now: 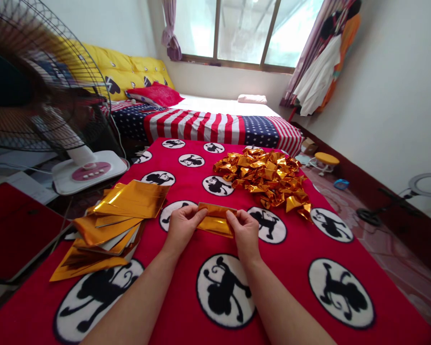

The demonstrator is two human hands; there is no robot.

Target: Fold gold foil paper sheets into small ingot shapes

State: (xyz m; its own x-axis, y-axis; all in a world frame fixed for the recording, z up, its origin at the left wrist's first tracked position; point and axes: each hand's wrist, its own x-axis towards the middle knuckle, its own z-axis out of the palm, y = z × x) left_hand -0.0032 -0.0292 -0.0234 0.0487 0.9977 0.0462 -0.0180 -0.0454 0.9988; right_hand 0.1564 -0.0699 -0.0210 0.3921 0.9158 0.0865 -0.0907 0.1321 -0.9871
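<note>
Between my two hands is a sheet of gold foil paper (215, 224), its far edge folded over toward me. My left hand (182, 224) pinches its left end, thumb on top. At the right end, my right hand (244, 232) pinches it the same way. The fingers under the paper are hidden. To the left lies a loose stack of flat gold foil sheets (132, 199), some showing pale undersides. Beyond my right hand is a heap of folded gold foil pieces (262, 172). All of it rests on a red cloth (172, 297) with black monkey figures in white circles.
A white-based electric fan (89, 170) stands close on the left, beside a dark red panel (17, 225). Behind the table is a bed with a stars-and-stripes cover (201, 125). A yellow stool (326, 158) and a ring light (427, 184) are on the right.
</note>
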